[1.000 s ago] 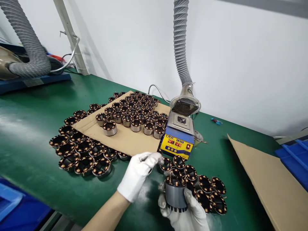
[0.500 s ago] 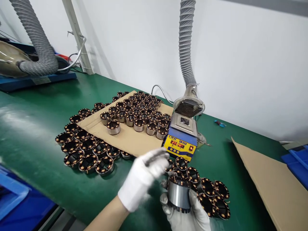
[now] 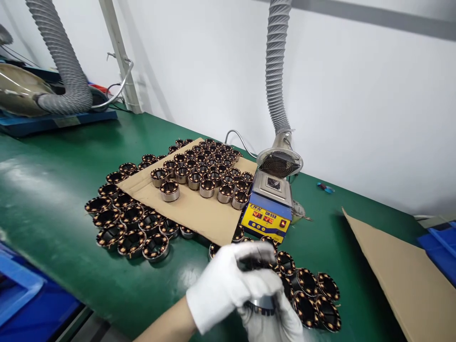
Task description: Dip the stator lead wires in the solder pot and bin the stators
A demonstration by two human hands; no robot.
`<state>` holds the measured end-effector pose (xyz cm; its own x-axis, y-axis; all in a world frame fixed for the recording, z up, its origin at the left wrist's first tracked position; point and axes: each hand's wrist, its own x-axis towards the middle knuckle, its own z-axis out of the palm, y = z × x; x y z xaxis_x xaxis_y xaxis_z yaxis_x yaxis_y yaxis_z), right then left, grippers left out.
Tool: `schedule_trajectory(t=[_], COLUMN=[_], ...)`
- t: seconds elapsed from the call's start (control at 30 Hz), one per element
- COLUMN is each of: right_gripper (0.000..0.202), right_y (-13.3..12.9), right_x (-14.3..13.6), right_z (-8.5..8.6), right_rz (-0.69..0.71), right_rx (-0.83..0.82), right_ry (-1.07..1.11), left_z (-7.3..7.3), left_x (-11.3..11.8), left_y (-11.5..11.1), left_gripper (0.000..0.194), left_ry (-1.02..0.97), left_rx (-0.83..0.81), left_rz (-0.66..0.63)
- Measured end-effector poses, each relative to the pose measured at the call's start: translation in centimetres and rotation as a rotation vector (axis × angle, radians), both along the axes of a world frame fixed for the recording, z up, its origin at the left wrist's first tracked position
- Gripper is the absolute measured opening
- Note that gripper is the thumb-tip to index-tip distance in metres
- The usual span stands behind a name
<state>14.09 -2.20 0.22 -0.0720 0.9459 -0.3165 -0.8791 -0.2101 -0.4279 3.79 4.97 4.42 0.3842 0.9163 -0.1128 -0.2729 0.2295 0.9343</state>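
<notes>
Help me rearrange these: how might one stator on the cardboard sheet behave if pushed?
A stator, metal-walled, is probably heavy for its size. Squat and upright, it would likely slide before tipping; laid sideways, its round wall might roll.

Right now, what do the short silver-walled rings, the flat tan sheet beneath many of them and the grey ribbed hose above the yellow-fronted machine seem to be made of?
Short silver-walled rings: likely metal, smooth, by their walls' soft shine.
Flat tan sheet: probably cardboard, matte, by its dull brown face.
Grey ribbed hose: perhaps plastic or foil, dull; ridges leave this open.
</notes>
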Motion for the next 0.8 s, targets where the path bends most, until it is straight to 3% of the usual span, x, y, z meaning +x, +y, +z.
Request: schedule_trajectory(t=[0.1, 0.27, 0.33, 0.43, 0.5, 0.6, 0.7, 0.8], right_gripper=[0.022, 0.041, 0.045, 0.050, 0.048, 0.043, 0.047, 0.046], right_y=[0.1, 0.2, 0.1, 0.1, 0.1, 0.1, 0.2, 0.2], right_x=[-0.1, 0.8, 1.3, 1.9, 2.1, 2.0, 1.4, 0.8], right_z=[-0.1, 0.9, 0.8, 0.2, -0.2, -0.4, -0.2, 0.0], right_rz=[0.034, 0.230, 0.215, 0.199, 0.212, 0.267, 0.372, 0.400], right_rx=[0.019, 0.054, 0.028, -0.011, -0.018, 0.005, 0.025, 0.043], right_ry=[-0.020, 0.068, 0.089, 0.038, 0.014, 0.017, 0.063, 0.113], left_z=[0.0, -1.5, -2.3, -3.0, -2.7, -1.5, -0.7, -1.0], left_x=[0.5, -1.0, -2.0, -2.9, -3.0, -2.3, -1.1, -0.5], left_y=[-0.6, 0.1, 0.1, -0.2, -0.2, 0.0, 0.1, 0.5], left_gripper=[0.008, 0.016, 0.037, 0.084, 0.090, 0.067, 0.015, 0.008], left_ry=[0.000, -0.167, -0.050, 0.183, 0.274, 0.211, -0.013, -0.117], left_rx=[-0.081, -0.066, 0.056, 0.297, 0.423, 0.440, 0.151, -0.115], left_rz=[0.028, 0.363, 0.204, -0.248, -0.335, -0.307, -0.078, 0.120])
